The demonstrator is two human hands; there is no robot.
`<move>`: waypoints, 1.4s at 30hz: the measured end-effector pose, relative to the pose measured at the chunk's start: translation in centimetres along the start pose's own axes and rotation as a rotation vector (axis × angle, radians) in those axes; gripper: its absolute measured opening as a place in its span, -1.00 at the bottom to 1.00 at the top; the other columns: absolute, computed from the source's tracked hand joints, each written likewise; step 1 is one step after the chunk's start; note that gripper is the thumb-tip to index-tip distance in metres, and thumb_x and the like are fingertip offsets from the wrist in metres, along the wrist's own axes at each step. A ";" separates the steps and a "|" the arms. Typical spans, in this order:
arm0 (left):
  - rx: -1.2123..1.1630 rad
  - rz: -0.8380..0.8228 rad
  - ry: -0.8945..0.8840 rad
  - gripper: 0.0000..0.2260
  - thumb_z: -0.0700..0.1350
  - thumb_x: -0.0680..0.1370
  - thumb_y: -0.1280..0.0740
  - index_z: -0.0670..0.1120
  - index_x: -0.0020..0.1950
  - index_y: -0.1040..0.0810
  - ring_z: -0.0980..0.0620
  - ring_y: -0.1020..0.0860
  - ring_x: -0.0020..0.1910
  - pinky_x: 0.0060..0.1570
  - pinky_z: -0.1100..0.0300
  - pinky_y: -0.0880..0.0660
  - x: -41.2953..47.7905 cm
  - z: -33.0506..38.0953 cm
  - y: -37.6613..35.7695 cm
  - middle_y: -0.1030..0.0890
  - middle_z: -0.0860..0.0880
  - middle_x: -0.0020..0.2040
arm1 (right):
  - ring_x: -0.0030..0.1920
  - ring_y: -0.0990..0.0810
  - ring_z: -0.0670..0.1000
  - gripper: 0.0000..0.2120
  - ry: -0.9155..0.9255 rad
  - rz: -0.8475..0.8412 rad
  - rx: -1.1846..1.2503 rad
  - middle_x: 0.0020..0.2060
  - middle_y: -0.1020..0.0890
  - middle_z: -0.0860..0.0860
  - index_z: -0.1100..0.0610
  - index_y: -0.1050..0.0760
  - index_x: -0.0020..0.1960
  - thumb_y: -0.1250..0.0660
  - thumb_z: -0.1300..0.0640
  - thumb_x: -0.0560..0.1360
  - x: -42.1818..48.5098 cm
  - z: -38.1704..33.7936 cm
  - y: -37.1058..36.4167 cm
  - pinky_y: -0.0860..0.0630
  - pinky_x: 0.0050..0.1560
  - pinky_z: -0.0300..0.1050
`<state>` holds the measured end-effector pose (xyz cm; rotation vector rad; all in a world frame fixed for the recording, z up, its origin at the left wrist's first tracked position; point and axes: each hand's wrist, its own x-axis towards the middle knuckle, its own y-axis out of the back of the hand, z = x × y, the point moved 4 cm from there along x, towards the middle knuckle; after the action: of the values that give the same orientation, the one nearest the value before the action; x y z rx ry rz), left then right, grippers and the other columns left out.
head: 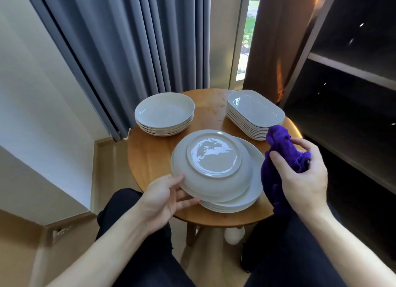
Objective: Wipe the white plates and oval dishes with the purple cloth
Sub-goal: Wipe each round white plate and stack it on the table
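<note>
My left hand [166,195] grips the near left rim of a white plate [213,155] turned bottom up and tilted over a stack of white plates [250,198] at the table's near side. My right hand [304,177] is closed around the crumpled purple cloth [278,155], just right of that plate and apart from it. At the back left stands a stack of round white deep plates [165,113]. A stack of white oval dishes [255,113] stands at the back right.
The dishes stand on a small round wooden table [154,155]. Grey curtains [132,40] hang behind it, a brown curtain [276,40] and dark shelves [351,72] are on the right. My legs in dark trousers are under the near edge.
</note>
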<state>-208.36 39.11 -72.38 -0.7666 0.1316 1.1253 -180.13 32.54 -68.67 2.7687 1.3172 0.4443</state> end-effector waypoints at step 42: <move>0.123 0.002 -0.241 -0.47 0.35 0.63 -0.06 0.10 0.32 -0.64 0.04 -0.58 0.34 0.34 0.05 -0.42 0.3 -0.7 -0.5 -0.66 -0.04 0.30 | -0.18 -0.56 0.16 -0.61 0.598 -0.483 -1.168 -0.07 -0.59 0.12 0.09 -0.56 0.13 -0.46 -0.06 0.37 -8.5 -8.6 -14.4 -0.45 -0.21 0.06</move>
<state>-207.57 38.82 -72.78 -0.5173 -0.0015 1.1908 -198.40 34.53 -64.77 1.3538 1.1394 1.4573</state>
